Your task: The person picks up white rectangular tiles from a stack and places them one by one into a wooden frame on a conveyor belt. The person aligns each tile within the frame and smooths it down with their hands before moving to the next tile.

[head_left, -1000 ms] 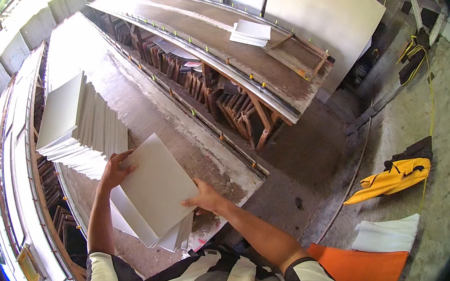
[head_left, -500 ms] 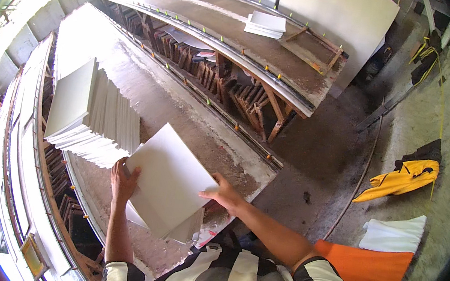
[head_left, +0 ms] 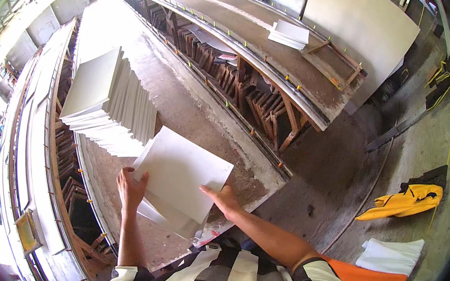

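Observation:
A small bundle of white paper sheets (head_left: 184, 172) is between my two hands, over the near end of a long table. My left hand (head_left: 132, 189) grips its left edge, thumb on top. On the right edge, the thumb of my right hand (head_left: 222, 199) lies over the top sheet, while the fingers are mostly hidden beneath. More white sheets (head_left: 158, 215) fan out unevenly under the bundle's near side. Just beyond my left hand stands a tall, staggered pile of white sheets (head_left: 104, 111), close to the far corner of the bundle.
The long table (head_left: 196, 104) has pegs along its edge. A second table (head_left: 233, 9) behind it bears a smaller paper stack (head_left: 289, 34) and a wooden frame (head_left: 332, 64). Wooden frames (head_left: 264, 109) fill the shelf below. Yellow cloth (head_left: 405, 202) hangs at the right wall.
The held sheets have turned clockwise between my hands and sit more level. More loose sheets show at their near side. The whole view has shifted slightly.

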Tool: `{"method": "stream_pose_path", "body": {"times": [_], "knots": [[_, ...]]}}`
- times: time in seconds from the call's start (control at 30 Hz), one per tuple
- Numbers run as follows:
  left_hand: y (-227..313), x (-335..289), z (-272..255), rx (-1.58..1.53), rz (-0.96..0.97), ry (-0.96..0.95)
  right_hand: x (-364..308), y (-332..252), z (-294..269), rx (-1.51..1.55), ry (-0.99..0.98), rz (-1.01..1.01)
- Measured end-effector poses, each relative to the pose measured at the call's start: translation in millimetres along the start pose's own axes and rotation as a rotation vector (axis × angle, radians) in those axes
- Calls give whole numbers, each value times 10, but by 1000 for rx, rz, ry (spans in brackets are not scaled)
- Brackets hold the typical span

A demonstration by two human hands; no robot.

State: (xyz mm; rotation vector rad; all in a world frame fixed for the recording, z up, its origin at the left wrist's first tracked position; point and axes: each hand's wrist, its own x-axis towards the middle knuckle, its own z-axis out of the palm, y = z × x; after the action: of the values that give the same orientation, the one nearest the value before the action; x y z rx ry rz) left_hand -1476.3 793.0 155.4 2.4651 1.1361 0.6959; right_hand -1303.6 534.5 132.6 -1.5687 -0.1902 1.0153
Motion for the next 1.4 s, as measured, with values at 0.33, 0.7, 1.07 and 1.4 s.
{"method": "stream_pose_path", "body": {"times": [0.33, 0.7, 1.07, 1.4], "knots": [[532, -91, -243, -45, -78, 185, -73, -353, -307, 60, -24, -164], [2141, -549, 211, -992, -241, -397, 178, -547, -2284, 9, 101, -423], [3671, -251, 1673, -1249, -279, -402, 745, -1000, -4047, -137, 225, -470], [4950, 452, 3039, -1251, -200, -541, 1420, -1400, -5599, -128, 405, -438]]}}
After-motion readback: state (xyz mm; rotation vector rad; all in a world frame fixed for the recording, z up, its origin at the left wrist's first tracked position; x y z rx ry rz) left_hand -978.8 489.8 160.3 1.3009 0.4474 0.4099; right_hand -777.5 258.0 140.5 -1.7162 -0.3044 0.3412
